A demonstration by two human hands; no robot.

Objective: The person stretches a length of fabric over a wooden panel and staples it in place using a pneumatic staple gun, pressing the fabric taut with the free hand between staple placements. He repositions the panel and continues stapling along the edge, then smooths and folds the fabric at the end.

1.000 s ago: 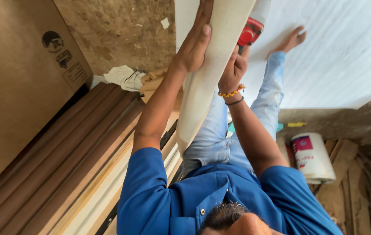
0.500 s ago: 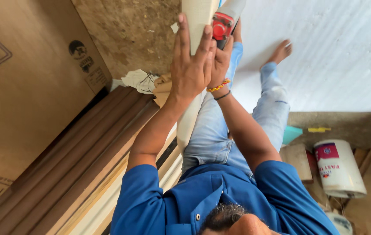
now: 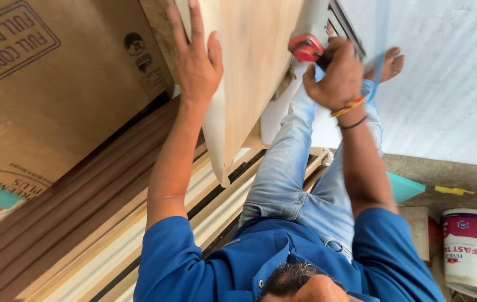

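Observation:
A light wood-coloured sheet (image 3: 249, 72) stands tilted over my lap, its lower corner near my left thigh. My left hand (image 3: 194, 61) lies flat on its face, fingers spread, near its left edge. My right hand (image 3: 336, 78) is closed around the dark handle of a red tool (image 3: 305, 47) that sits against the sheet's right edge. A grey part (image 3: 315, 19) rises above the tool. I wear a blue shirt and jeans, and my bare foot (image 3: 386, 64) shows beyond the right hand.
Brown plywood boards (image 3: 54, 100) lean at the left, with stacked board edges (image 3: 98, 223) below them. A white tub (image 3: 473, 251) stands at the lower right beside a teal piece (image 3: 403, 187). A white corrugated sheet (image 3: 445, 84) covers the floor at the right.
My left hand has slid left across the sheet and lies flatter. My right hand with the red tool has moved right and down along the sheet's edge. The view has come closer.

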